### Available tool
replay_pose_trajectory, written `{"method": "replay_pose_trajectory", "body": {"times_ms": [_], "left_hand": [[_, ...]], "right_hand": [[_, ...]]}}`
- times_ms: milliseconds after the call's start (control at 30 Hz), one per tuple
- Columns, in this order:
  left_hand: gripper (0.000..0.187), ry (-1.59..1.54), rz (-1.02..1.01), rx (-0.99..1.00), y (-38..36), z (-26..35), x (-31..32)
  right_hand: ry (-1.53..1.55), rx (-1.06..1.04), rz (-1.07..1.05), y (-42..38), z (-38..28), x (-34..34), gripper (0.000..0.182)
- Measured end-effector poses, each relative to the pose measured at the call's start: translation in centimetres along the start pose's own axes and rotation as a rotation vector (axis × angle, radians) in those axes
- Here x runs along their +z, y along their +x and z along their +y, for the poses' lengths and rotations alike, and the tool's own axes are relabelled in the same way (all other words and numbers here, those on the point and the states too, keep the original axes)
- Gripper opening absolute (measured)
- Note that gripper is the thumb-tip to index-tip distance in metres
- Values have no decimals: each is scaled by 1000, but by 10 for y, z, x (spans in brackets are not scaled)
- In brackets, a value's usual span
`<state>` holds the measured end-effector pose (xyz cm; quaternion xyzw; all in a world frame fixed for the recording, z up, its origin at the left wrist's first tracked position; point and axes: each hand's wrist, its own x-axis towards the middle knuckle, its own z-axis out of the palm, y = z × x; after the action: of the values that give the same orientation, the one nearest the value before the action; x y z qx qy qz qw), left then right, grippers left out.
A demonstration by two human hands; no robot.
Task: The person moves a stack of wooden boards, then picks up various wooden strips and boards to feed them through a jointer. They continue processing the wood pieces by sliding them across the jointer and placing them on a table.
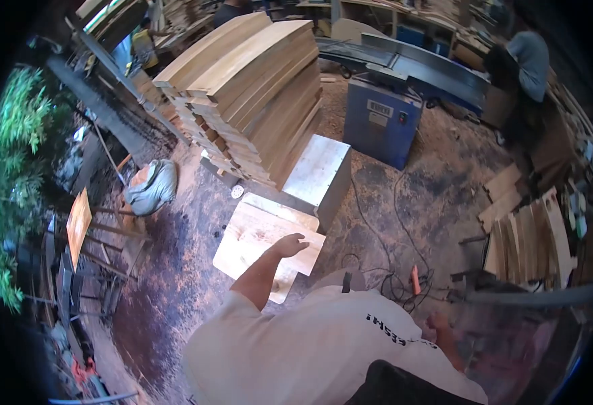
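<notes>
My left hand (291, 245) reaches out over a pale wooden panel (249, 237), its fingers stretched forward and nothing seen in them. The panel has rounded corners and overlaps other light panels, one of which shows below it near my body. Low at my right side is my right hand (437, 320), close to my shirt; its fingers are small and blurred here. The floor near it holds an orange-handled tool (415, 279) among dark cables.
A tall stack of curved timber pieces (256, 88) rises beyond a metal-topped box (318, 169). Behind stands a blue woodworking machine (381, 125). A person (529, 64) bends at the far right. Curved planks (529, 239) lean at right; a grey sack (153, 187) sits left.
</notes>
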<state>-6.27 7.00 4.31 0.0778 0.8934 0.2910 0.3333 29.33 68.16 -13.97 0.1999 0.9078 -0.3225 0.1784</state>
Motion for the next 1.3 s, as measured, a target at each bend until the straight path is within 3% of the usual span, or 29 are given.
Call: {"method": "replay_pose_trajectory", "body": {"times_ms": [33, 133, 200, 267, 333, 400, 433, 467, 533, 600, 667, 733, 900, 967, 1033, 1100, 1200, 1300], "left_hand": [[65, -37, 48, -23, -2, 11, -5], [59, -73, 164, -19, 9, 28, -17], [47, -215, 393, 61, 15, 53, -39], [36, -298, 639, 122, 34, 65, -75], [29, -306, 1017, 255, 73, 46, -130], [24, -127, 1336, 282, 49, 101, -221], [26, 33, 1615, 309, 53, 115, -260], [28, -203, 1622, 259, 46, 138, -295], [34, 273, 1886, 132, 54, 134, -356], [38, 225, 1803, 18, 59, 139, -397], [42, 194, 1707, -93, 63, 132, -422], [47, 287, 1456, -244, 61, 125, -434], [47, 157, 1369, -226, 46, 135, -443], [49, 111, 1269, -429, 41, 153, -450], [48, 36, 1162, -452, 34, 140, -462], [45, -131, 955, -459, 25, 132, -480], [48, -363, 816, -453, 23, 150, -501], [54, -358, 847, -550, 24, 155, -502]], "right_hand": [[594, 509, -89, 43, -16, -22, 28], [612, 300, -141, 129, -80, -92, 27], [607, 115, -147, 186, -114, -117, 24], [642, 87, -243, 234, -162, -141, 21], [646, 60, -214, 250, -250, -182, 20], [655, 24, -174, 296, -289, -208, 20], [641, -72, -220, 330, -299, -216, 20], [622, -165, -271, 360, -309, -226, 21], [566, -128, -266, 392, -363, -260, 20], [520, -95, -267, 437, -412, -284, 19], [440, -276, -313, 486, -451, -292, 18], [408, -370, -357, 523, -505, -307, 19], [380, -626, -459, 609, -654, -324, 22], [348, -807, -458, 637, -719, -333, 23], [254, -1025, -284, 660, -785, -341, 24], [406, -1161, -206, 693, -846, -339, 26], [418, -1209, -103, 706, -929, -355, 31], [471, -1434, -32, 731, -990, -357, 39]]}}
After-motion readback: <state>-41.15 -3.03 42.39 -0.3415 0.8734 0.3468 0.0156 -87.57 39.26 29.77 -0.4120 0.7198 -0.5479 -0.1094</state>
